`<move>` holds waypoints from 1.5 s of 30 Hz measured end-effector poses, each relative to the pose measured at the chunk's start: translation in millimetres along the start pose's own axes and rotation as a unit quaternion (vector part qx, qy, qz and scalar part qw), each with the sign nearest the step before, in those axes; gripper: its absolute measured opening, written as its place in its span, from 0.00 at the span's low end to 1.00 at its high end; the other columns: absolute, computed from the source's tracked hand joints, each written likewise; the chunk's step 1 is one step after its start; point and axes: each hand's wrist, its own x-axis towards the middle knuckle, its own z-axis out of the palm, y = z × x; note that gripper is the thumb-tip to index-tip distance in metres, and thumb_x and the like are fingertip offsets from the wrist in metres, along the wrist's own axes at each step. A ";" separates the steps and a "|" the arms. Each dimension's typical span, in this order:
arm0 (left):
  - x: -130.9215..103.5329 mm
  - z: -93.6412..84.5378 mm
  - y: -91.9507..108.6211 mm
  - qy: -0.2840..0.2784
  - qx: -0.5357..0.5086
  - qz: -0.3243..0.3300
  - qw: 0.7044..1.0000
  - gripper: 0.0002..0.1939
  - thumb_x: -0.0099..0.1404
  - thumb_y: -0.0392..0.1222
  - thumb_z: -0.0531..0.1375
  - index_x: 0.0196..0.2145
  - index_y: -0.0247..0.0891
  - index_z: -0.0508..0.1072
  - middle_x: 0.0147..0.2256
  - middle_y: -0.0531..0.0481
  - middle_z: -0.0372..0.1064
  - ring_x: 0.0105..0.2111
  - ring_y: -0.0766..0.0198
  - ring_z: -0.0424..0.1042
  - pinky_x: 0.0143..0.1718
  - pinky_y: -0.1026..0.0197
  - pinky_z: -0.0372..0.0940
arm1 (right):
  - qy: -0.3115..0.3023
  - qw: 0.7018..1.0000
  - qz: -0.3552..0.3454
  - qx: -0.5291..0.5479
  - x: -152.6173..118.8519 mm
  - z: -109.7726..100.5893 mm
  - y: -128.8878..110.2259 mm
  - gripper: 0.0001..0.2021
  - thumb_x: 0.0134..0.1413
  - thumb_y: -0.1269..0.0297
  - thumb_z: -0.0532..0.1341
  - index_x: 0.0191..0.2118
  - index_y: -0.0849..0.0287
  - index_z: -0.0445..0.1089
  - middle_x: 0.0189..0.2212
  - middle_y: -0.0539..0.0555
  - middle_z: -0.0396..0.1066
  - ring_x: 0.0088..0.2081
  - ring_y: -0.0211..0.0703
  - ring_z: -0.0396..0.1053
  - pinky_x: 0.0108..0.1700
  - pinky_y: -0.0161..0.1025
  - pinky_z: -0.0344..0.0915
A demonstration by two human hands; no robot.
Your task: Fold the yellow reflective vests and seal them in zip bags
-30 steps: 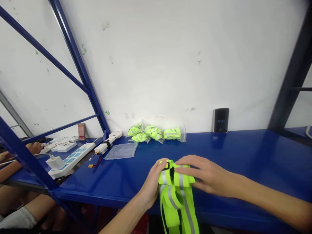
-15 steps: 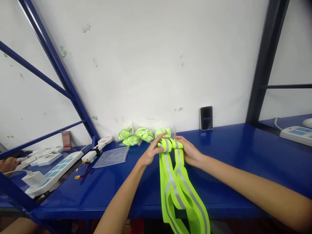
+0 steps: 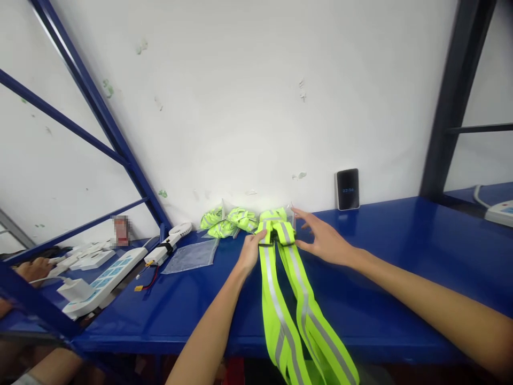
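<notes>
A neon yellow-green reflective vest made of straps with grey stripes lies over the blue table, and its long loops hang past the front edge. At its bunched upper end my left hand grips the strap beside a dark buckle, thumb on top. To the right of that bundle, my right hand is open with fingers spread; its thumb tip is close to the strap. Behind the bundle, a clear bag edge shows, mostly hidden.
Several bagged reflective vests lie by the wall. Left of them are an empty zip bag, a small white fan and a power strip. A black-screened device leans at the back right. Another person's hand shows far left.
My right hand has let go of the strap and opened out to the right. My left hand has shifted its hold lower on the bundle, and the hanging straps lie straighter.
</notes>
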 end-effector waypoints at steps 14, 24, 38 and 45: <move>-6.5 9.7 -6.2 -0.109 0.157 0.083 0.978 0.23 0.63 0.55 0.58 0.48 0.38 0.73 0.36 0.49 0.73 0.34 0.61 0.70 0.31 0.64 0.61 | 0.100 0.830 0.272 0.478 3.2 22.6 -8.7 0.12 0.53 0.54 0.63 0.32 0.59 0.72 0.24 0.52 0.75 0.26 0.45 0.71 0.29 0.39 0.67; -2.3 19.8 -7.6 -0.124 0.021 0.139 0.982 0.23 0.61 0.40 0.60 0.54 0.39 0.68 0.54 0.45 0.68 0.54 0.51 0.65 0.53 0.55 0.60 | 0.025 0.773 0.304 0.556 -1.9 26.7 -22.9 0.15 0.58 0.53 0.59 0.42 0.58 0.73 0.32 0.56 0.78 0.31 0.48 0.75 0.30 0.40 0.71; -11.9 25.8 -1.1 -0.123 -0.034 0.059 0.990 0.27 0.57 0.43 0.65 0.55 0.40 0.69 0.48 0.46 0.73 0.49 0.50 0.71 0.50 0.52 0.64 | 0.030 0.866 0.185 0.464 0.2 33.5 -11.6 0.10 0.43 0.64 0.67 0.36 0.59 0.75 0.34 0.52 0.78 0.39 0.50 0.74 0.43 0.44 0.69; -10.4 25.8 -5.4 -0.124 -0.078 0.030 0.989 0.24 0.51 0.39 0.67 0.47 0.36 0.74 0.41 0.45 0.76 0.44 0.49 0.74 0.48 0.51 0.65 | 0.051 0.895 0.148 0.418 -0.3 30.8 -12.9 0.16 0.42 0.67 0.66 0.41 0.57 0.74 0.35 0.51 0.77 0.39 0.48 0.72 0.42 0.41 0.67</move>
